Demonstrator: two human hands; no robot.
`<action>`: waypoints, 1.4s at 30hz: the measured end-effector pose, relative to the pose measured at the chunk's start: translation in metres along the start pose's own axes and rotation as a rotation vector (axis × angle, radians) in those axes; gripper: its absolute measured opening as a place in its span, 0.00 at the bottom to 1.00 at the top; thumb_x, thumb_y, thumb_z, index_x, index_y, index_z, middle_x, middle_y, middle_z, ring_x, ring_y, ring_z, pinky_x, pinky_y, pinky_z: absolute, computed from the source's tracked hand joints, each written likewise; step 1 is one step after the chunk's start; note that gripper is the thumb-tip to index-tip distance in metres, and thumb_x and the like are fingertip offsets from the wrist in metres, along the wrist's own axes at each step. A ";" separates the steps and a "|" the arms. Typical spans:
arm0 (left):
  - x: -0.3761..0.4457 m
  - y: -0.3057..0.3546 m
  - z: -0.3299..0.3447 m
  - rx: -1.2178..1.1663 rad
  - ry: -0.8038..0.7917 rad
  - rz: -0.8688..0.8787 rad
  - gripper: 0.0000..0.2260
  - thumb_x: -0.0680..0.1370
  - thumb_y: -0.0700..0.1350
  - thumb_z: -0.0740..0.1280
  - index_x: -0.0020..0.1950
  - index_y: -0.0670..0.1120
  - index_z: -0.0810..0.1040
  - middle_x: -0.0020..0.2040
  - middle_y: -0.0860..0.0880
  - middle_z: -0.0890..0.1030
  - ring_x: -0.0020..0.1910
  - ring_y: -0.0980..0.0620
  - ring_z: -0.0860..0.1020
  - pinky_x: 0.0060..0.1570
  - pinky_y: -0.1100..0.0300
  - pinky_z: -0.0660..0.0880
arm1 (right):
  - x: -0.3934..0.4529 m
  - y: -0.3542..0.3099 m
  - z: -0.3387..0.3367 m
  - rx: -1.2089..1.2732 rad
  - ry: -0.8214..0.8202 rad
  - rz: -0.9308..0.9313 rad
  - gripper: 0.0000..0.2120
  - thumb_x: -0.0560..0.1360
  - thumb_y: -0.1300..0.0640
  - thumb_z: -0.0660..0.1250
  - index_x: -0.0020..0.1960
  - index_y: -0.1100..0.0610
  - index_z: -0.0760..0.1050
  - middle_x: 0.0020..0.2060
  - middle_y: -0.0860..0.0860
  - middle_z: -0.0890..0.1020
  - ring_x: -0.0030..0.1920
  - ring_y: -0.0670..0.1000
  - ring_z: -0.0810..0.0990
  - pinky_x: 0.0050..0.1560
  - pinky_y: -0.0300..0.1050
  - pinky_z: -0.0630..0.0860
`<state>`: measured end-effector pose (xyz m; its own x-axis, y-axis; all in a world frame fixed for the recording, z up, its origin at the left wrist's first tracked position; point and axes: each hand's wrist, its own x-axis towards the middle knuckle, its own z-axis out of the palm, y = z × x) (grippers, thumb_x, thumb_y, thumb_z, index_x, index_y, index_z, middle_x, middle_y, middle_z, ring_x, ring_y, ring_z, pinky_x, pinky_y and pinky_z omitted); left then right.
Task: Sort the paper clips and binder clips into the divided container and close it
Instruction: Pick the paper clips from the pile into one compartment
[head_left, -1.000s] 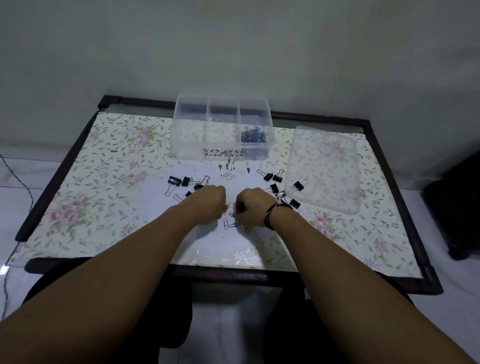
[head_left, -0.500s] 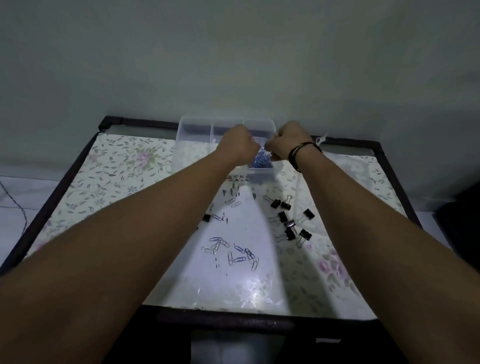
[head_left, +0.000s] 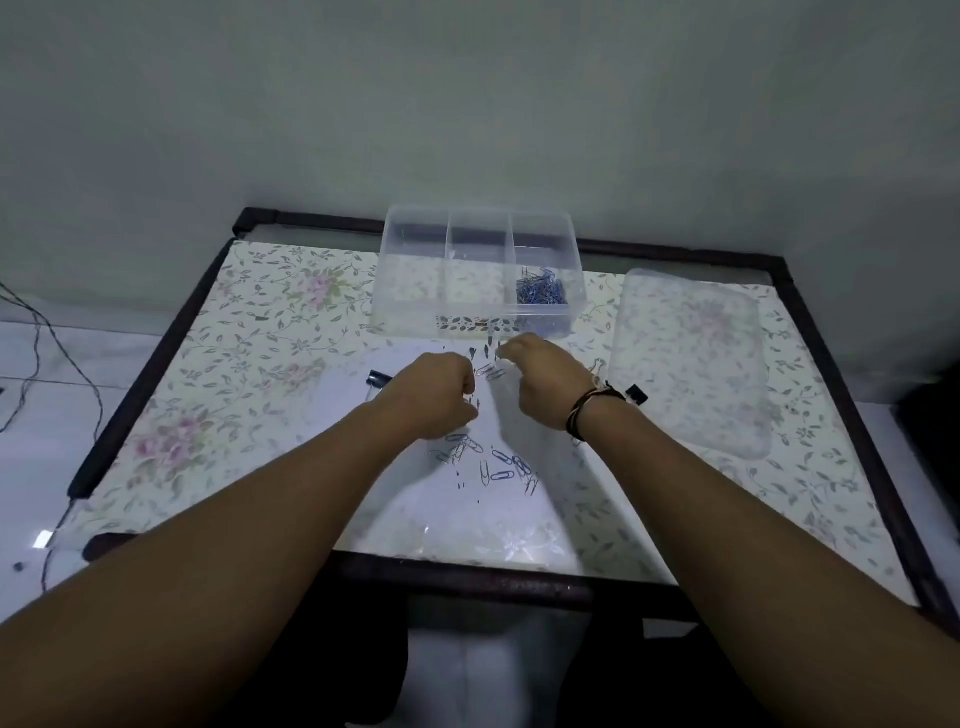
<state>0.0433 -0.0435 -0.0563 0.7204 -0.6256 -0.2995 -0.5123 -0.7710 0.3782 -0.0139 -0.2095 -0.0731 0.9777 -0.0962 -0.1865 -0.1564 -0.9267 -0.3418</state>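
Observation:
The clear divided container (head_left: 415, 296) stands open at the back of the table, with a pile of blue paper clips (head_left: 541, 292) in its right compartment; the other two compartments look bare. Its clear lid (head_left: 685, 364) lies flat to the right. My left hand (head_left: 434, 397) is curled into a fist just in front of the container. My right hand (head_left: 543, 384) is beside it, fingers bent down and pinched. Two paper clips (head_left: 489, 371) lie between them. More loose paper clips (head_left: 493, 467) lie nearer me. Binder clips peek out by my left hand (head_left: 378, 378) and right wrist (head_left: 636, 395); others are hidden.
The table has a floral cover (head_left: 249, 364) and a dark raised frame (head_left: 156, 358). A wall rises right behind the container. A dark cable (head_left: 36, 332) runs over the floor on the left.
Both hands have pulled back from over the container's right compartment down to the table in front of it. The camera has tipped back, so more of the table shows.

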 end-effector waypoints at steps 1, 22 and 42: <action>-0.006 -0.003 0.003 0.023 -0.028 0.009 0.11 0.75 0.46 0.71 0.56 0.45 0.78 0.52 0.46 0.81 0.48 0.48 0.77 0.47 0.56 0.74 | -0.001 -0.003 0.004 -0.053 -0.066 -0.039 0.32 0.72 0.71 0.59 0.75 0.58 0.65 0.75 0.55 0.65 0.72 0.58 0.68 0.69 0.48 0.67; -0.025 -0.002 0.049 0.368 -0.027 0.155 0.13 0.77 0.42 0.65 0.61 0.41 0.72 0.58 0.43 0.75 0.59 0.41 0.72 0.55 0.49 0.74 | -0.076 0.000 0.009 -0.059 -0.179 -0.001 0.28 0.73 0.69 0.61 0.73 0.59 0.68 0.67 0.56 0.69 0.65 0.59 0.72 0.64 0.53 0.72; -0.020 -0.009 0.049 0.197 -0.014 0.117 0.19 0.72 0.50 0.77 0.55 0.41 0.77 0.57 0.42 0.73 0.56 0.43 0.76 0.55 0.48 0.76 | -0.063 -0.025 0.051 -0.038 -0.101 0.081 0.26 0.69 0.45 0.77 0.60 0.58 0.76 0.55 0.56 0.73 0.52 0.59 0.78 0.51 0.49 0.76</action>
<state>0.0102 -0.0300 -0.0964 0.6450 -0.7126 -0.2760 -0.6745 -0.7007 0.2327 -0.0791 -0.1622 -0.0994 0.9428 -0.1357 -0.3044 -0.2267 -0.9307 -0.2872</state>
